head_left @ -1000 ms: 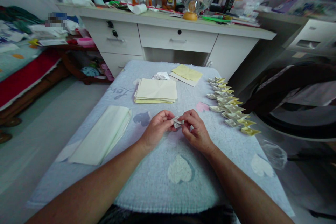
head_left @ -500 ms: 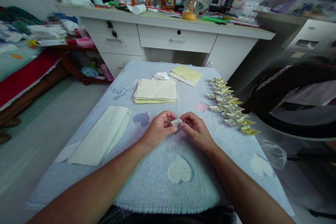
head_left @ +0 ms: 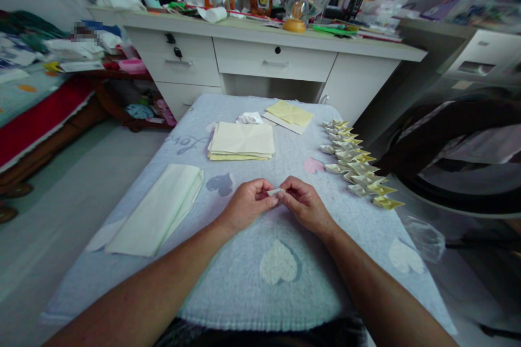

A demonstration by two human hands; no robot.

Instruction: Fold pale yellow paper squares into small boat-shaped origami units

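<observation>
Above the middle of the cloth-covered table (head_left: 228, 298), a small folded piece of white paper (head_left: 274, 192) is pinched between both hands. My left hand (head_left: 246, 203) grips its left end, with thumb and fingers closed on it. At the other end, my right hand (head_left: 303, 200) also holds it in a pinch; its fingers partly cover the paper. To the right stand rows of small folded paper boats (head_left: 364, 179), white and yellow. Beyond my hands lies a stack of cream paper sheets (head_left: 242, 140).
A folded pale green-white sheet (head_left: 157, 211) lies at left. Behind the stack are crumpled white tissue (head_left: 249, 118) and yellow paper (head_left: 290, 113). A white desk (head_left: 277, 46) with a cluttered top stands behind the table. A front-loading washing machine (head_left: 468, 119) is at right.
The small folded paper has tilted flatter and shows a narrower face. My fingers have shifted slightly around it, the left ones lower and more curled. Everything else is unmoved.
</observation>
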